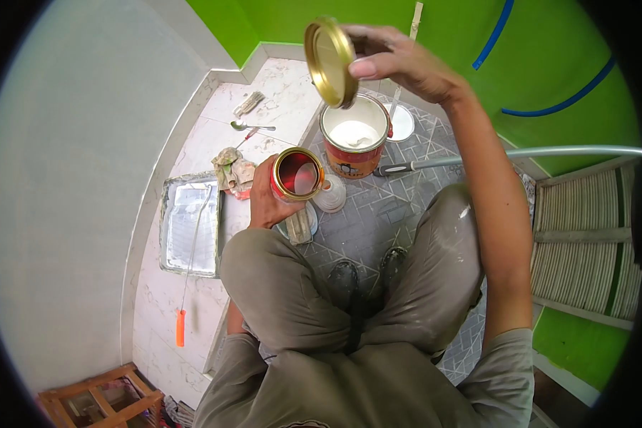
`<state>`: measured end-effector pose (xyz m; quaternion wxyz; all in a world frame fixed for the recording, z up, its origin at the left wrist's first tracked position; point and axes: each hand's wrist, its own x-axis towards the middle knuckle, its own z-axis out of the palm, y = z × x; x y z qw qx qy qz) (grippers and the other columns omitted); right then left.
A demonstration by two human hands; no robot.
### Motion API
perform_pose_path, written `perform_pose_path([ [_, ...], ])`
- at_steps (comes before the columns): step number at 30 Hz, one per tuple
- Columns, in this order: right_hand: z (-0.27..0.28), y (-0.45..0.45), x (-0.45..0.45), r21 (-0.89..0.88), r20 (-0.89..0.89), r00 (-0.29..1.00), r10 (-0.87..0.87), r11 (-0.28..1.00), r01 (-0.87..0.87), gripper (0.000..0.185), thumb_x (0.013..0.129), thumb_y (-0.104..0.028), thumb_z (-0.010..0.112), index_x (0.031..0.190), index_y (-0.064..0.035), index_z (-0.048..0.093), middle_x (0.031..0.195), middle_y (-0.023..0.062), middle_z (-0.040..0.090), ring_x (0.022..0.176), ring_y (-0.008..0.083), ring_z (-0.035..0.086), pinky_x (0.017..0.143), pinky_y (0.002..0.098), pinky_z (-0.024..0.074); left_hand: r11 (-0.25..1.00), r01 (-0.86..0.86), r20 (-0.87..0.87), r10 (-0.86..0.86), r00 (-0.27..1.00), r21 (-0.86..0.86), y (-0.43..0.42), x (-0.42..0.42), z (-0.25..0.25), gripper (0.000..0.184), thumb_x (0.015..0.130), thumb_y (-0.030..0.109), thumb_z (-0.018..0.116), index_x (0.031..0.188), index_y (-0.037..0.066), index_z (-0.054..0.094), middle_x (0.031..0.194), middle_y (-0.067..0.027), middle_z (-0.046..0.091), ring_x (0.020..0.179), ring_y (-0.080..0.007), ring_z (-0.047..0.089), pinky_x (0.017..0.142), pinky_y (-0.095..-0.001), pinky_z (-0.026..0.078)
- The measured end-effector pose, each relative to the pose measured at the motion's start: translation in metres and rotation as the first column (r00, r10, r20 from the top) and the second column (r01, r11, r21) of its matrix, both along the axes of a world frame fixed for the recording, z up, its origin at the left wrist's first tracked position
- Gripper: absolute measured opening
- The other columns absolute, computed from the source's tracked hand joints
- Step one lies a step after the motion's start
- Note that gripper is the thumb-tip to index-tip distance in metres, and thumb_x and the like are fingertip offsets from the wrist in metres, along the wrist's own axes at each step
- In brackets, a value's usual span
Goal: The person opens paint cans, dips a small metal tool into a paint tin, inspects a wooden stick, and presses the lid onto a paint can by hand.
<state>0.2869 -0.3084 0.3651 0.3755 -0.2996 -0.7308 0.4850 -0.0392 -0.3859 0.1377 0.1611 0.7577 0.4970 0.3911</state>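
Observation:
My left hand (266,196) is wrapped round a small red paint can (297,174), whose top is off and whose inside looks dark red and shiny. Raised above the large paint bucket, my right hand (399,63) pinches a round gold metal lid (330,63) by its edge, the lid tilted nearly upright. Below it stands the open paint bucket (354,132) with white paint inside. A white cone-shaped object (330,195) is on the floor just right of the small can. Beside my left hand lies a crumpled, stained rag (233,171).
A paint tray (190,225) holds a roller with an orange handle (180,328) on the pale ledge. A spoon (253,127) lies farther back. A metal pole (506,155) crosses at right, near a louvred panel (581,242). A wooden stool (103,396) stands at lower left.

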Motion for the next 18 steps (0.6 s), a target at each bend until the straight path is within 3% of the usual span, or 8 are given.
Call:
perform_pose_path([
  [2,0.002,0.003,0.016,-0.051,-0.071,0.997,-0.039,0.998,0.035,0.105,0.081,-0.053,0.08,0.157,0.0072,0.039,0.147,0.0232,0.054,0.131,0.0265,0.059,0.11,0.0377,0.0494,1.0,0.004,-0.004,-0.004,1.0,0.009,0.0,0.001,0.002,0.092,0.056,0.022,0.093,0.137,0.001,0.055,0.128,-0.0199,0.064,0.12,-0.0393,0.062,0.103,-0.045,0.052],
  [5,-0.003,0.011,0.044,-0.081,-0.137,0.989,-0.054,0.996,0.043,0.098,0.081,-0.054,0.077,0.154,0.0029,0.046,0.142,0.013,0.058,0.131,0.022,0.054,0.117,0.0372,0.0377,1.0,0.01,-0.006,-0.01,1.0,0.016,0.001,-0.001,0.0,0.091,0.055,0.023,0.093,0.136,0.001,0.056,0.129,-0.0193,0.063,0.121,-0.0396,0.061,0.103,-0.0455,0.052],
  [6,-0.013,0.019,0.058,-0.088,-0.095,0.991,-0.093,0.992,0.085,0.104,0.081,-0.06,0.076,0.158,0.001,0.041,0.148,0.0126,0.053,0.135,0.0212,0.052,0.117,0.0385,0.039,1.0,0.011,-0.005,-0.011,1.0,0.016,0.001,-0.002,-0.002,0.091,0.055,0.023,0.093,0.136,0.001,0.056,0.13,-0.0191,0.063,0.121,-0.0397,0.061,0.104,-0.0458,0.051],
  [9,-0.03,-0.003,0.05,-0.084,-0.298,0.949,-0.097,0.994,0.075,0.106,0.084,-0.051,0.077,0.162,0.0042,0.03,0.155,0.0207,0.046,0.135,0.0249,0.056,0.112,0.0388,0.0485,0.999,0.016,-0.035,-0.015,0.999,0.036,0.003,-0.006,-0.012,0.095,0.054,0.02,0.095,0.137,0.0,0.055,0.125,-0.0174,0.065,0.118,-0.0351,0.064,0.102,-0.0435,0.052],
  [10,-0.043,-0.009,0.058,-0.128,-0.264,0.958,-0.111,0.989,0.079,0.104,0.086,-0.049,0.074,0.164,0.002,0.027,0.157,0.0186,0.044,0.139,0.0241,0.052,0.116,0.04,0.0463,0.999,0.016,-0.025,-0.015,1.0,0.036,0.004,-0.005,-0.012,0.094,0.054,0.019,0.095,0.137,0.001,0.055,0.126,-0.017,0.065,0.118,-0.0349,0.064,0.102,-0.0433,0.052],
  [14,-0.134,-0.051,0.076,-0.36,-0.267,0.947,-0.179,0.93,0.074,0.104,0.079,-0.048,0.081,0.161,-0.0011,0.036,0.153,0.0144,0.049,0.142,0.0255,0.049,0.115,0.0396,0.0452,1.0,0.02,0.001,-0.02,1.0,0.023,0.004,-0.003,-0.017,0.093,0.054,0.019,0.094,0.137,0.001,0.056,0.127,-0.0162,0.064,0.119,-0.0349,0.064,0.103,-0.0435,0.052],
  [16,-0.181,-0.077,0.074,-0.443,-0.303,0.938,-0.17,0.896,0.019,0.1,0.078,-0.038,0.087,0.158,-0.0028,0.04,0.15,0.0129,0.053,0.141,0.0245,0.051,0.114,0.0397,0.046,1.0,0.024,0.013,-0.024,1.0,0.008,0.004,-0.003,-0.019,0.094,0.054,0.02,0.094,0.138,0.001,0.055,0.128,-0.0165,0.064,0.12,-0.0353,0.063,0.104,-0.0441,0.051],
  [18,-0.233,-0.104,0.066,-0.551,-0.31,0.931,-0.195,0.835,-0.008,0.094,0.079,-0.019,0.091,0.156,-0.004,0.04,0.146,0.0117,0.055,0.138,0.0241,0.053,0.112,0.0397,0.0478,1.0,0.031,0.026,-0.03,0.999,-0.006,0.005,-0.003,-0.02,0.095,0.054,0.021,0.094,0.139,0.001,0.055,0.129,-0.0169,0.063,0.121,-0.0358,0.063,0.105,-0.0448,0.05],
])
